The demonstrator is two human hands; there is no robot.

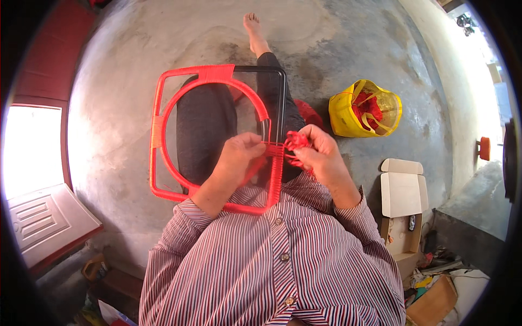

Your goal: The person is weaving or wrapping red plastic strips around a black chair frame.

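A square frame with a ring inside it [216, 71] rests over my lap. Red cord is wound tightly over most of it, while bare black tubing [282, 103] shows at the upper right corner and on a short piece of the ring. My left hand [237, 157] is closed at the right side of the ring, thumb and fingers pinched on the red cord strands that cross from ring to frame. Just outside the frame, my right hand [322, 155] grips a loose bundle of red cord [296, 140].
A yellow bag [340, 119] holding red material stands on the concrete floor to the right. Nearer me lies an opened cardboard box [405, 195], with clutter below it. At left are a pale panel [49, 223] and a brownish jug [95, 267]. My bare foot [253, 32] stretches ahead.
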